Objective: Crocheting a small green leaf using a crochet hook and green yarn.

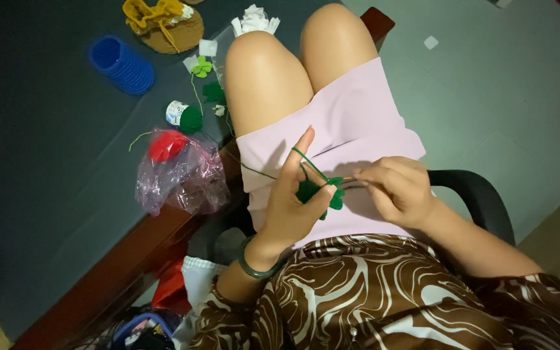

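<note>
Two hands are working over the lap: the left hand [290, 204] is pinching a small green crochet piece [312, 192] between thumb and fingers, index finger raised so the green yarn [309, 162] is running taut over it, while the right hand [400, 188] is closing its fingers around a crochet hook [351, 181] poking into the piece. Off on the dark table [46, 181], a green yarn spool [186, 118], a pink plastic bag [179, 175] with red yarn, and a blue ribbed cup [121, 65] are sitting well apart, nothing getting in the way.
</note>
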